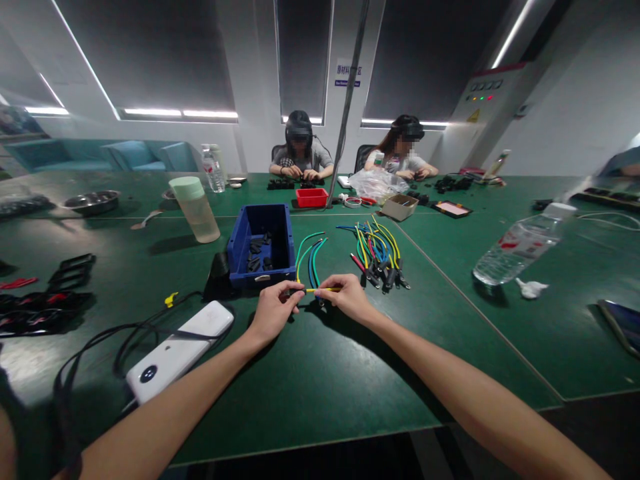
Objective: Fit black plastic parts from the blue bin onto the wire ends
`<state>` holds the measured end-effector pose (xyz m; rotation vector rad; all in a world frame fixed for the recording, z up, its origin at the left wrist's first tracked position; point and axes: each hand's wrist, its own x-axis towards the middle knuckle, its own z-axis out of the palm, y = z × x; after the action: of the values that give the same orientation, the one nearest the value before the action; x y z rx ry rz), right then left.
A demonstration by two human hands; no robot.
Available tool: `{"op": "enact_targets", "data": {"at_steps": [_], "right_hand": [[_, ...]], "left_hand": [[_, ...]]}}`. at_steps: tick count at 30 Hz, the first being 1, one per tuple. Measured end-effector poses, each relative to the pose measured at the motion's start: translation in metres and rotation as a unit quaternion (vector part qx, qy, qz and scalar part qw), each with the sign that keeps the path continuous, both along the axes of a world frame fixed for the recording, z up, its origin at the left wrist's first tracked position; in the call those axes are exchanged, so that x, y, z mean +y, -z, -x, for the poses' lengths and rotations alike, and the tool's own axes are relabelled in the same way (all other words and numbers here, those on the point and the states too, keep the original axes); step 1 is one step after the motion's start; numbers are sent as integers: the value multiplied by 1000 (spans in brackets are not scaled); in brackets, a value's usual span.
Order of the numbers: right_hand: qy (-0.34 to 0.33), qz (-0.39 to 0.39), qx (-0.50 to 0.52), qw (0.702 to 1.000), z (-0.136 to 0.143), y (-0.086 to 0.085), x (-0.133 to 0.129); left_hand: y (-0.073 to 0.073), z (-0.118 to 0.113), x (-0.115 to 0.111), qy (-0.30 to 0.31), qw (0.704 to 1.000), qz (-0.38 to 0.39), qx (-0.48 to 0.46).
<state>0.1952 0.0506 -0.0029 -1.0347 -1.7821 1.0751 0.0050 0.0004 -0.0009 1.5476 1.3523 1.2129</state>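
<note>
Between my two hands a short yellow wire (311, 290) is stretched level just above the table. My left hand (275, 308) pinches its left end, where a small dark piece shows at the fingertips, too small to name. Thumb and fingers of my right hand (349, 297) are closed on the wire's other side. Just beyond them lie a few loose green and blue wires (316, 260). A blue bin (263, 279) with several black sleeves (260, 250) inside stands behind my left hand. To the right rests a bundle of coloured wires (377, 250) with black-sleeved ends and metal lugs.
A white power bank (183, 350) with black cables lies by my left forearm. A green-capped bottle (197, 210) stands left of the bin; a water bottle (523, 247) is at right. Across the green table (300, 400) two people work, near a red tray (311, 198) and an open cardboard box (400, 207).
</note>
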Motion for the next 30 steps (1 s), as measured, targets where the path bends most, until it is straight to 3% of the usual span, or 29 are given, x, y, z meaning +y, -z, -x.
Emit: {"op": "enact_targets", "data": {"at_steps": [19,30], "right_hand": [[21,15,23,999,0,1,2],[24,1,8,1000,0,1,2]], "left_hand": [[-9,2,-4,0,1000,-10,18],[-5,4,-1,-5,1000,-18,11]]}}
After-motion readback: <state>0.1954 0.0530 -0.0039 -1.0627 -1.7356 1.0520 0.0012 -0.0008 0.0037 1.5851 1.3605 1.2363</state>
